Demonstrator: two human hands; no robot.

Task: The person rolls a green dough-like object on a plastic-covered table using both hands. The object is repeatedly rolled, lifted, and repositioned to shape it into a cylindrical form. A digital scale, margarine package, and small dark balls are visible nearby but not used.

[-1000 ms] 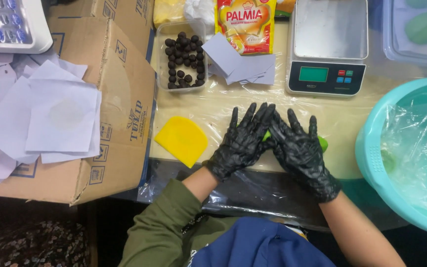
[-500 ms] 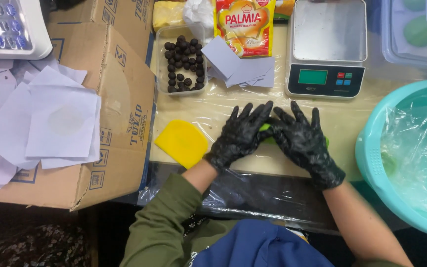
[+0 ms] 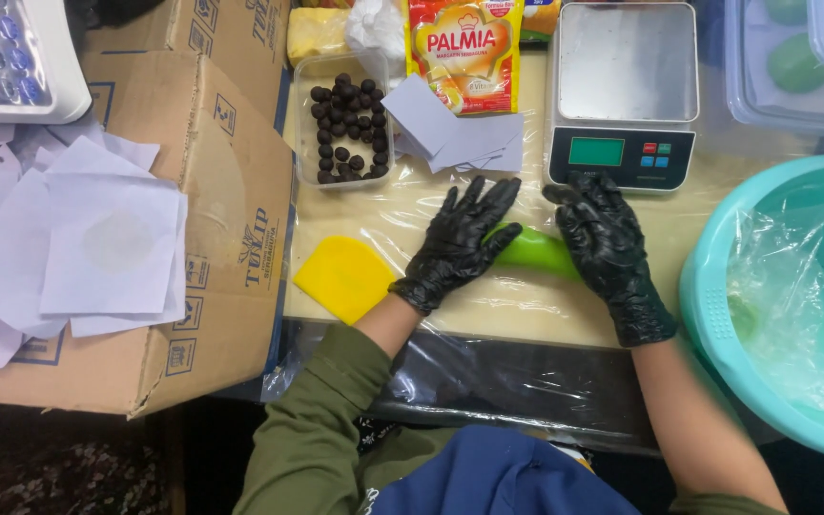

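One smooth green dough roll [image 3: 538,251]

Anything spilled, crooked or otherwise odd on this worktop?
Nothing looks spilled or broken. Both gloved hands, left hand and right hand, rest on a green dough roll on the plastic-covered table. The only untidy spot is the loose white paper squares, scattered unevenly over the cardboard box.

**Green dough roll under gloved palms**

A bright green dough roll [image 3: 538,252] lies flat on the plastic-wrapped worktop, stretched into a smooth, short log running left to right. Both ends sit hidden beneath the black-gloved left hand [image 3: 460,243] and right hand [image 3: 607,243]; only its middle shows.
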